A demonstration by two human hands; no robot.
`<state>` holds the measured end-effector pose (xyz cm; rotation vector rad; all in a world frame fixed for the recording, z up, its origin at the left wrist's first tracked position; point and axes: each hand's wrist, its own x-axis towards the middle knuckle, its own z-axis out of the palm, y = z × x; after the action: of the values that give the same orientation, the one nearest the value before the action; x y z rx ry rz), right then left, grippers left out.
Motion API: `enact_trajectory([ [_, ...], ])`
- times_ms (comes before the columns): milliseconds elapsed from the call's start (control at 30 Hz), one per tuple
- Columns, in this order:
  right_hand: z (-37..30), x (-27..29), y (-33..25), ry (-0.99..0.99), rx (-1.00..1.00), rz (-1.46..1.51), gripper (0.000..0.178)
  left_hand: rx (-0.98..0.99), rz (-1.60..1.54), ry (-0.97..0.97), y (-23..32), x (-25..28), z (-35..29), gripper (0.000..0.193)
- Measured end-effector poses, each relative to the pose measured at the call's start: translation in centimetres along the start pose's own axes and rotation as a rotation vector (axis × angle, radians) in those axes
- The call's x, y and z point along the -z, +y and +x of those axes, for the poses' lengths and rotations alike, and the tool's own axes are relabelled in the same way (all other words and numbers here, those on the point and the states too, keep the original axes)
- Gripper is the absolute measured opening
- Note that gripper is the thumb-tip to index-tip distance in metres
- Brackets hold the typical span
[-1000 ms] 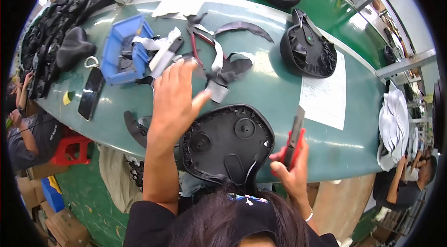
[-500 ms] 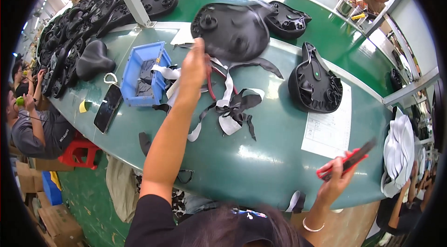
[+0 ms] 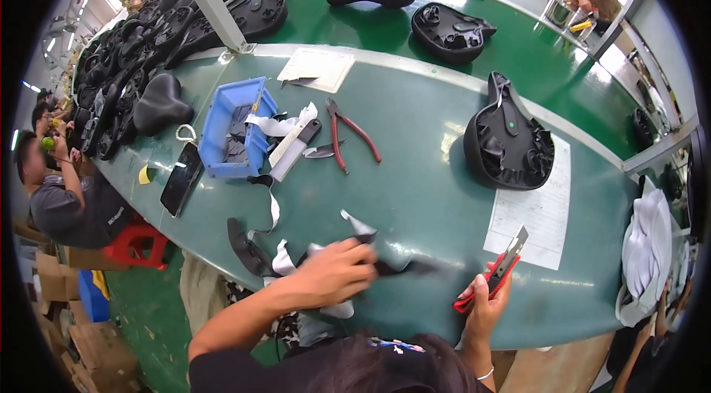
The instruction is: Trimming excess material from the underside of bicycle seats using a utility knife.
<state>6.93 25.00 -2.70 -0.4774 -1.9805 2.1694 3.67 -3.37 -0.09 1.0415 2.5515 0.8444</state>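
Observation:
Near the table's front edge my left hand [image 3: 335, 273] is closed over black and white fabric scraps [image 3: 359, 224], slightly blurred; strips stick out on both sides of it. My right hand [image 3: 483, 305], to the right, grips a red utility knife [image 3: 506, 268] with its blade out and pointing up and away. Beyond that hand, an upturned black bicycle saddle [image 3: 509, 137] rests partly on a printed sheet [image 3: 527, 224]. Red-handled pliers [image 3: 346, 134] lie mid-table, beside a second knife [image 3: 295, 152] and a small blade [image 3: 324, 151].
A blue bin [image 3: 215, 122] holding dark scraps stands left, with a phone [image 3: 181, 180] and a black saddle [image 3: 159, 104] nearby. Many saddles are heaped at far left. Beyond the table edge, a green conveyor [image 3: 311, 4] carries more saddles. White covers [image 3: 646, 245] hang at right. Co-workers sit around.
The saddle that was blurred beyond my left hand now lies on the conveyor. My left hand has come back toward me, and the mid-table scraps are now under it. The knife has swung more upright.

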Motion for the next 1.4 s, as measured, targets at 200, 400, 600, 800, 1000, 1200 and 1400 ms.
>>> enact_trajectory([
  [200,0.7,-0.2,-0.3,-0.055,-0.014,-0.058,0.033,0.434,-0.263,-0.309,0.7,9.8,-8.2,0.033],
  [400,0.4,-0.3,-0.3,-0.040,-0.044,-0.081,0.031,0.398,-0.254,0.382,-5.8,11.3,8.0,0.038],
  [600,0.8,0.3,0.0,0.001,-0.058,-0.160,0.026,0.273,0.387,0.733,-15.4,10.3,27.7,0.064],
  [800,0.8,1.0,1.0,0.001,-0.037,-0.203,0.025,0.281,0.644,0.792,-18.3,10.0,34.3,0.044],
  [1000,0.7,1.0,1.4,0.019,-0.024,-0.209,0.023,0.121,0.423,0.760,-11.9,12.9,30.7,0.035],
  [1200,1.3,0.2,-0.6,-0.010,-0.075,-0.214,0.021,-0.124,0.540,0.575,1.1,5.1,15.7,0.026],
  [1400,1.3,0.2,-1.6,-0.068,-0.103,0.000,0.032,-0.279,0.205,0.907,3.5,4.6,9.6,0.024],
])
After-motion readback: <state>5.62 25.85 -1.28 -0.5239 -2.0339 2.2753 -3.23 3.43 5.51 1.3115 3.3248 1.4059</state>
